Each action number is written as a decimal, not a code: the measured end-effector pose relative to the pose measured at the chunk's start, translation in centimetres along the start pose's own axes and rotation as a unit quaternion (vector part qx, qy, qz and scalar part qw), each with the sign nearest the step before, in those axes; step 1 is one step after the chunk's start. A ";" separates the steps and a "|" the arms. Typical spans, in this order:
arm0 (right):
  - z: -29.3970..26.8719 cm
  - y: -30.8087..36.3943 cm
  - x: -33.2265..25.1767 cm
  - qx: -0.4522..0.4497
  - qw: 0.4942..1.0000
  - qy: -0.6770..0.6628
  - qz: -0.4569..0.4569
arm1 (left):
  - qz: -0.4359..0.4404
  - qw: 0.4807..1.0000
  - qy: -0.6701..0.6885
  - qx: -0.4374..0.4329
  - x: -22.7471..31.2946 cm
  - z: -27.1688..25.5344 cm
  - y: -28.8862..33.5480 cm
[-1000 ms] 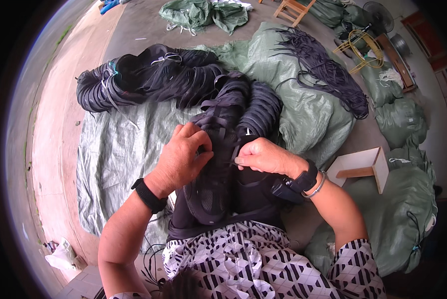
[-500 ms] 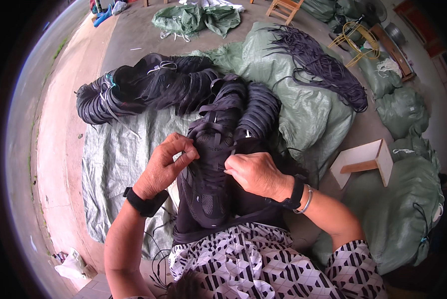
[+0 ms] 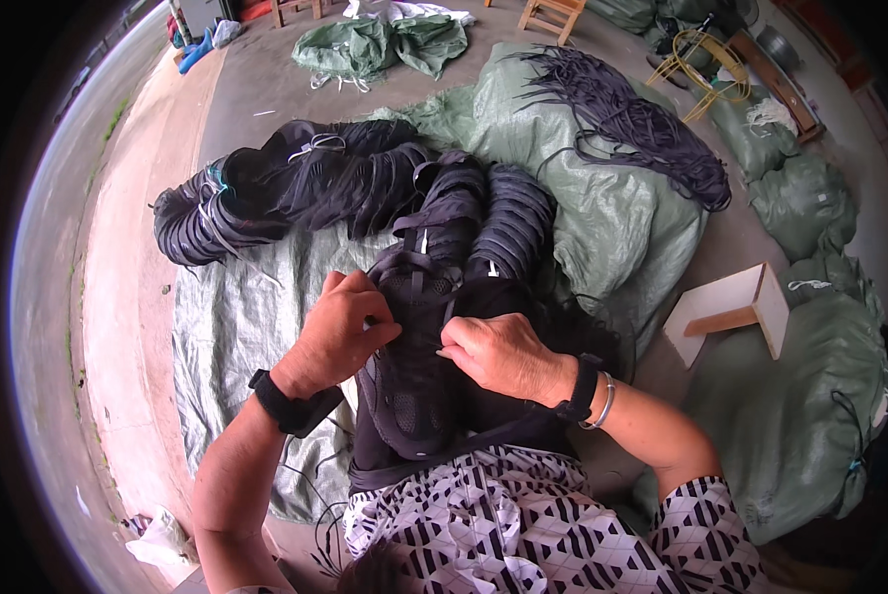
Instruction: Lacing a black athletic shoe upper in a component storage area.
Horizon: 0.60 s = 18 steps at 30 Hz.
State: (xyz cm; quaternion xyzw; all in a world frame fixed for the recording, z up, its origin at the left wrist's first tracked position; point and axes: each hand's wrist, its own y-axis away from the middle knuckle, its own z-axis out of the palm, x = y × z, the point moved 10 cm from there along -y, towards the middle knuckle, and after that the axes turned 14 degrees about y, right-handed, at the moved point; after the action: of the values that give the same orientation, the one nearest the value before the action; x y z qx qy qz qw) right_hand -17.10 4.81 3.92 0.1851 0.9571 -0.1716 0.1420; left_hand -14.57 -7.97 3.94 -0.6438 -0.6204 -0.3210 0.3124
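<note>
On my lap lies a black shoe upper (image 3: pixel 409 411), its mesh toe toward me and its tongue and collar pointing away. My left hand (image 3: pixel 343 325) is closed at the left edge of its lace opening, thumb against forefinger; what it pinches is hidden in the dark. Opposite it, at the right edge, my right hand (image 3: pixel 498 353) pinches a thin dark shoelace between thumb and forefinger. Beyond the shoe, nested rows of black shoe uppers (image 3: pixel 513 223) reach away from my knees. A heap of loose dark laces (image 3: pixel 642 134) lies at the far right.
More bundled uppers (image 3: pixel 216 213) tied with cord lie at the left on a pale green woven sheet (image 3: pixel 231 327). Full green sacks (image 3: pixel 790 416) line the right side, near a small white wooden stand (image 3: pixel 726 312). A yellow wire frame (image 3: pixel 706 74) and wooden stool (image 3: pixel 553 18) stand farther back.
My left hand has turned, its knuckles now higher and fingers more curled at the shoe. My right hand has shifted slightly left and down. The view has tilted a little.
</note>
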 end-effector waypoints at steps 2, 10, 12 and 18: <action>0.7 0.1 -0.4 -0.028 0.999 -0.013 -0.019 | 0.022 0.999 0.015 0.040 -0.1 -0.1 0.5; -0.4 -0.2 -1.1 0.052 0.997 0.027 -0.055 | 0.095 0.984 -0.027 0.151 1.3 -0.6 1.7; 0.3 -0.1 -1.2 0.019 0.996 0.043 -0.078 | -0.004 0.988 0.057 0.144 -1.2 -0.9 1.4; 0.1 0.4 -1.1 -0.033 0.995 0.035 -0.090 | 0.051 0.985 0.125 0.105 0.1 -1.2 1.8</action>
State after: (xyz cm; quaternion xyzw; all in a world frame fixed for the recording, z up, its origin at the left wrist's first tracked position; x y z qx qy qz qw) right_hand -15.92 4.75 4.11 0.0990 0.9795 -0.1456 0.0982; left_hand -12.83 -8.99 4.71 -0.5928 -0.5734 -0.3158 0.4691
